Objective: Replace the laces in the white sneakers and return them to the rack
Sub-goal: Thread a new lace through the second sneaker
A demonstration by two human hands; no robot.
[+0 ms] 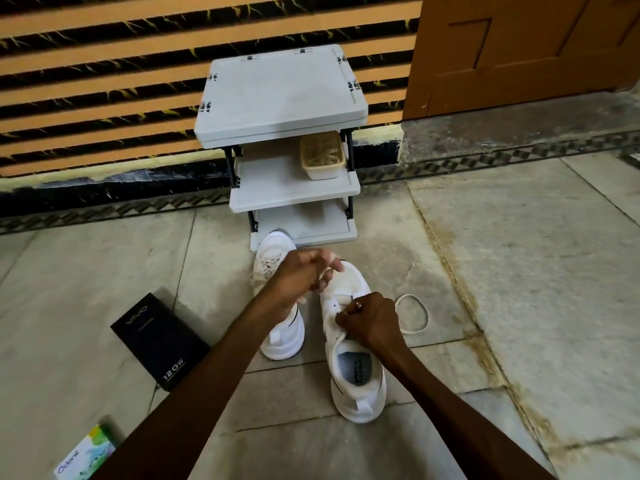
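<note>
On mottled stone tiles before the grey plastic rack, an unlaced white sneaker sits beside its laced twin. The left hand pinches a flat lace end above its rounded toe. The right hand, fingers curled, pinches lace at the eyelets.

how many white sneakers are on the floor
2. The left sneaker lies toe by the rack, partly behind the left hand; the right sneaker lies beside it, under the right hand.
</note>
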